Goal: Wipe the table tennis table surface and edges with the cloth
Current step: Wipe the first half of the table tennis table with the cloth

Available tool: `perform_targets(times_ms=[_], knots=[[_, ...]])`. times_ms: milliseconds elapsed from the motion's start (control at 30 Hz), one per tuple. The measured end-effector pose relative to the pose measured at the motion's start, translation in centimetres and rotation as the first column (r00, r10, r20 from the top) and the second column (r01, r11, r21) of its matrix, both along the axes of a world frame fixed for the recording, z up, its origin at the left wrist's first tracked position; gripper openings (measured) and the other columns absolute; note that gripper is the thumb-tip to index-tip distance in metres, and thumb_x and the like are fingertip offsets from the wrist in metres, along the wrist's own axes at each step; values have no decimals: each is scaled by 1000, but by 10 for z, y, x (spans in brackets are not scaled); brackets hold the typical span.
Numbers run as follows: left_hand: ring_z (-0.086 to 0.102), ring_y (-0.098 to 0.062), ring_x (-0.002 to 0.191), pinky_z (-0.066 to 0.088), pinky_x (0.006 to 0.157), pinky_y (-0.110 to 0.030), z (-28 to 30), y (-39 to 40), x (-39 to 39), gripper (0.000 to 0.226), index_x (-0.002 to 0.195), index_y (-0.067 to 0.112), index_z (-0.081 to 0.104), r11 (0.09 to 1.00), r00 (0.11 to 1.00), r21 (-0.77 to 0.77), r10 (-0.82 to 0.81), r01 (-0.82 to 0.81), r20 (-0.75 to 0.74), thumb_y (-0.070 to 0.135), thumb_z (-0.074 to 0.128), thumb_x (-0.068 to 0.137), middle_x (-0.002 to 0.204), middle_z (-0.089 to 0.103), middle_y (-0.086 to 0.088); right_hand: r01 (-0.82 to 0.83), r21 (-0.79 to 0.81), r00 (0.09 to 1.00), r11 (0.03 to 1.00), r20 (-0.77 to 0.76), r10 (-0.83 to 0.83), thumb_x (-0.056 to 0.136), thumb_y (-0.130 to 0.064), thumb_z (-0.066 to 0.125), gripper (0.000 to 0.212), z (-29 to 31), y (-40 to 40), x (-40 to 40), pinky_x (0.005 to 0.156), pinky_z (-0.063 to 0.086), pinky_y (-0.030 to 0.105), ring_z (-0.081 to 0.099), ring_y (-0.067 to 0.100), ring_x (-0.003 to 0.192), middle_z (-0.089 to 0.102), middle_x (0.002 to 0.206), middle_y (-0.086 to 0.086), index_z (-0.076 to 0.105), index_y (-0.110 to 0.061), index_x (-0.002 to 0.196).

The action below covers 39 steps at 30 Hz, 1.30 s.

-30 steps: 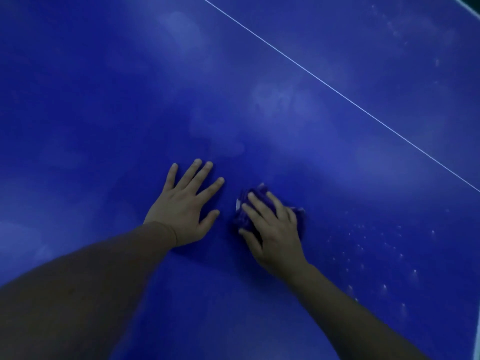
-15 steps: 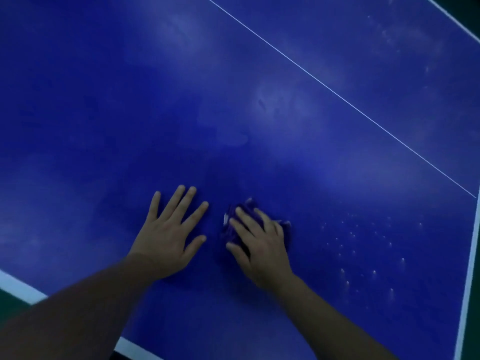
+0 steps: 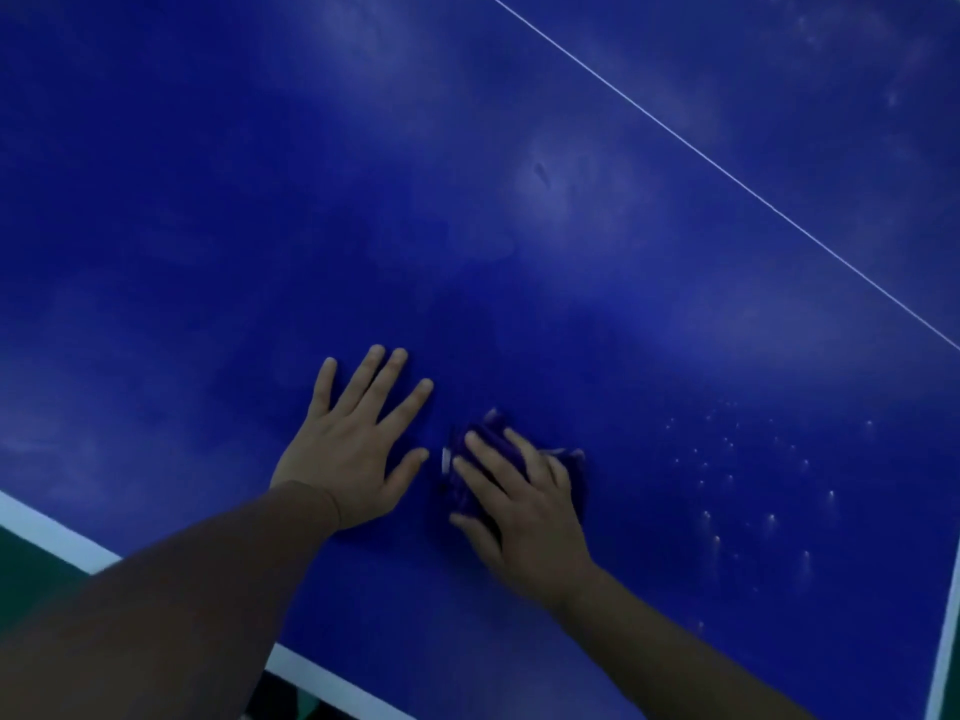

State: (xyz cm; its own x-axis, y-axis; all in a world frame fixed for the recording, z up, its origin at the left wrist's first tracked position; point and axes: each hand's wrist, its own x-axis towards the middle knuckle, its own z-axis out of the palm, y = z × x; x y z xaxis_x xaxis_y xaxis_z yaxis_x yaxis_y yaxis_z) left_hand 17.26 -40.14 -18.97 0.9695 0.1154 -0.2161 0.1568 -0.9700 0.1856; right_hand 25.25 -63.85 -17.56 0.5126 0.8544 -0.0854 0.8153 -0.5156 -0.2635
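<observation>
The blue table tennis table fills the head view, with hazy smears over much of its surface. A crumpled dark purple cloth lies on it near the front edge. My right hand presses down on the cloth with its fingers spread over it; most of the cloth is hidden under the hand. My left hand lies flat on the bare table just left of the cloth, fingers straight and spread.
A thin white centre line runs diagonally across the upper right. White edge bands mark the near edge at lower left and the side edge at far right. Pale droplet spots dot the surface right of the cloth.
Both hands and the cloth have slid back toward the near edge of the table, and the white edge bands have come into view.
</observation>
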Motion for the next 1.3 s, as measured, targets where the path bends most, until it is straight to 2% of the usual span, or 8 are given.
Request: perform_targets(times_ms=[133,200,333,567,800,967,1100,1300], knots=[[-11,-25,155,-3,122,-60,2,2,-1,73,160,30,12,1000,1000,-25,-4,4,6,65,19,97,169,-3,-6,-173,-71,984,982,29,175,101,-58,41,52,8,-25,31,103,37,51,35,27,144,36,159,-10,54,-28,142],[-16,-24,154,-8,122,-59,3,3,-1,73,160,32,9,999,1000,-44,-8,8,4,66,17,96,169,-8,-5,25,-69,999,997,30,-23,99,-57,42,52,11,-11,44,103,39,56,36,28,142,39,157,-10,56,-28,140],[-19,-22,154,-14,121,-56,8,6,-3,73,160,33,12,995,1000,-102,-22,24,20,67,14,95,169,-9,-4,411,-35,911,911,-10,-411,98,-61,37,55,8,31,21,110,26,56,28,25,145,36,158,-14,52,-33,144],[-20,-24,153,-9,122,-57,17,7,-23,73,161,28,15,987,990,-78,-144,144,-1,61,10,96,168,-10,-6,137,-60,990,989,27,-136,97,-59,45,54,10,-9,-47,99,43,57,42,32,138,40,157,-10,54,-30,142],[-11,-29,155,-3,122,-60,2,-20,-85,73,161,21,12,995,996,-37,-93,93,-5,59,20,99,168,-2,-11,507,-89,862,858,26,-507,97,-63,34,58,13,23,-46,106,32,56,31,31,140,36,159,-11,51,-34,145],[-5,-31,155,1,121,-61,-1,-18,-83,73,160,19,18,993,993,-35,-116,117,13,56,25,97,168,5,-14,387,-33,920,922,82,-383,96,-60,46,55,3,13,-125,96,41,50,43,35,133,42,156,-8,53,-33,142],[-11,-31,155,-3,121,-61,0,-18,-84,73,161,22,14,991,993,-56,-117,118,16,58,22,98,168,-1,-13,277,-76,955,958,129,-266,94,-59,49,53,11,-28,-132,90,49,55,47,36,127,46,153,-6,59,-30,138],[-26,-32,151,-13,119,-61,-1,-13,-85,78,161,25,0,986,987,-48,-161,162,9,63,15,94,166,-17,-15,570,-152,821,807,66,-567,97,-63,34,59,21,10,-116,98,41,56,41,40,133,42,156,-3,54,-30,142]])
